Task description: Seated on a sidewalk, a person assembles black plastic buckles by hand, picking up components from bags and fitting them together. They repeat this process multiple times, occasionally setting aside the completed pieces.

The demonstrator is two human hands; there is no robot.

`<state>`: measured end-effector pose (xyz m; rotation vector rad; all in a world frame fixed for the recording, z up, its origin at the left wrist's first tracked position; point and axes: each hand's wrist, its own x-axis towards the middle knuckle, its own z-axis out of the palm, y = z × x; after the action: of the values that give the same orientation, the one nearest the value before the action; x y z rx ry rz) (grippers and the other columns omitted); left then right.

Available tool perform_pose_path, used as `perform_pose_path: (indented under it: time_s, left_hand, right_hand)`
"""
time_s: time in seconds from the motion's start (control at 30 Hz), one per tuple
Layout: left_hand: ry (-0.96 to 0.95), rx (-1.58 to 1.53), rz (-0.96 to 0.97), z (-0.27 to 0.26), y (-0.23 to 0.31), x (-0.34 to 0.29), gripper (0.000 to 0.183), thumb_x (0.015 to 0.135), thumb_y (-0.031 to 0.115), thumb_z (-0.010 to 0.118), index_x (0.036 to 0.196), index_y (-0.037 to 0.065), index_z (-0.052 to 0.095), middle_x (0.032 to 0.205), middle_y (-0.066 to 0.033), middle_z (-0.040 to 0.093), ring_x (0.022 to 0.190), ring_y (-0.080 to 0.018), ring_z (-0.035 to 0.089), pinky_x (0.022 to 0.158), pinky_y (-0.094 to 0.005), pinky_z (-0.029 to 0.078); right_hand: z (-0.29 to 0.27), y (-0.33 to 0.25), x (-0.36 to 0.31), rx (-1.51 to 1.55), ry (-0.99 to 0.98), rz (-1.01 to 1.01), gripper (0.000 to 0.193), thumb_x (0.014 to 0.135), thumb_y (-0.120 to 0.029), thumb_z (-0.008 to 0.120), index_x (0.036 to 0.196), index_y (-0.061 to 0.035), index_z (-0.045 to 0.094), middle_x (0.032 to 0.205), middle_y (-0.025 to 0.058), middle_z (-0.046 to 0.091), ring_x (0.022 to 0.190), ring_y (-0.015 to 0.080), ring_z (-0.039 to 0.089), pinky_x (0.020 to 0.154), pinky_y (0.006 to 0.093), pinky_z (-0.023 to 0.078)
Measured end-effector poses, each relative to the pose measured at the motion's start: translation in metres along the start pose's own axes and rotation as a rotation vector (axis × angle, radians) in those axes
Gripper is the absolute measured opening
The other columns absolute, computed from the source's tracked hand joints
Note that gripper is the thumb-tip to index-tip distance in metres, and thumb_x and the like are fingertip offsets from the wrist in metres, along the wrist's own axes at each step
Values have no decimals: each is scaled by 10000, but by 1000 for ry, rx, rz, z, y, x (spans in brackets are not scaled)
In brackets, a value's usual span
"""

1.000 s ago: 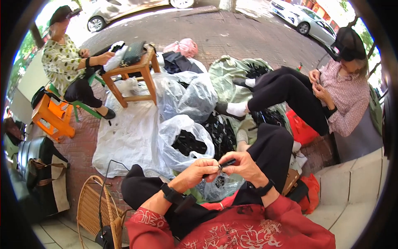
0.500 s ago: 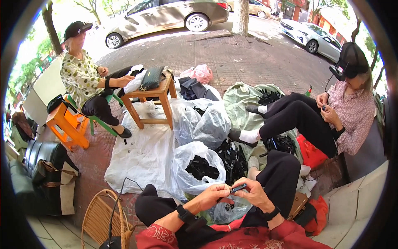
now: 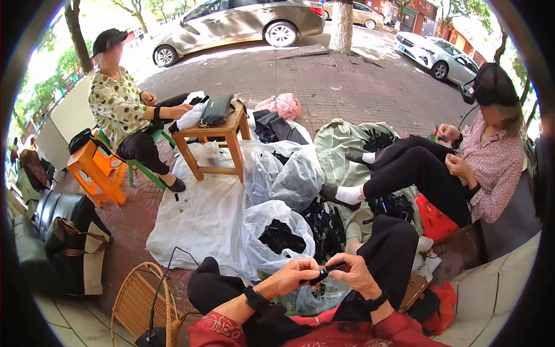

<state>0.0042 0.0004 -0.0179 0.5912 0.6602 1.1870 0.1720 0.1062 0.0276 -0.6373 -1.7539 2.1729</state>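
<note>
Over my lap, my left hand (image 3: 293,275) and my right hand (image 3: 357,275) meet, both with fingers closed on a small, slim black piece (image 3: 328,270), apparently plastic; its exact kind is too small to make out. Just beyond my hands stands a clear plastic bag (image 3: 253,230) with black pieces (image 3: 282,238) inside. Beside it lies a heap of similar black parts (image 3: 325,226). Another clear bag (image 3: 314,299), with small dark bits in it, sits below my hands between my legs.
Two people sit across from me, one by a wooden stool (image 3: 238,124) with a black bag (image 3: 216,110) on it, one at right with small parts in hand. White sheeting (image 3: 191,231) and green cloth (image 3: 335,141) cover the ground. A wicker basket (image 3: 136,298) stands at my left.
The black piece has turned between my fingers, and my hands stay close together. At right, the other person's hands have moved apart. The whole view has shifted slightly.
</note>
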Motion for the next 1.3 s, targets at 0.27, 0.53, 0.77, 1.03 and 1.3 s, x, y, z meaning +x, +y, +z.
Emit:
perform_pose_path:
  time_s: [0.27,0.53,0.77,1.03,1.3]
  left_hand:
    - [-39,-218,-100,16,13,-3,128,831,158,537,864,53,472,859,-92,561,689,-170,562,625,-278,471]
    - [-78,-231,-19,11,3,-6,113,822,126,548,860,70,458,811,-66,582,653,-111,562,569,-221,464]
    - [25,-172,48,14,16,-5,123,812,81,550,899,67,463,729,-77,599,579,-124,575,488,-229,454]
    - [43,-212,56,15,18,-2,167,805,52,556,908,81,427,722,-70,600,577,-134,574,495,-225,454]
    - [59,-183,78,15,13,2,168,802,44,557,887,80,416,676,-59,571,555,-130,554,480,-222,428]
  right_hand:
    - [3,-2,0,153,-45,41,215,745,-25,626,939,33,555,880,51,563,791,93,546,676,194,444]
    - [4,-1,-4,-44,-38,-14,225,729,-16,629,941,25,564,882,30,548,811,79,521,661,188,428]
    - [7,3,9,-29,-67,-112,238,727,13,616,957,22,557,905,35,540,800,80,527,656,191,452]
    - [7,8,13,115,-75,-60,282,719,-71,672,962,25,566,884,57,586,707,97,569,611,198,465]
    - [10,5,8,124,-50,-51,258,730,-60,656,951,39,567,845,66,597,695,104,573,586,203,475]
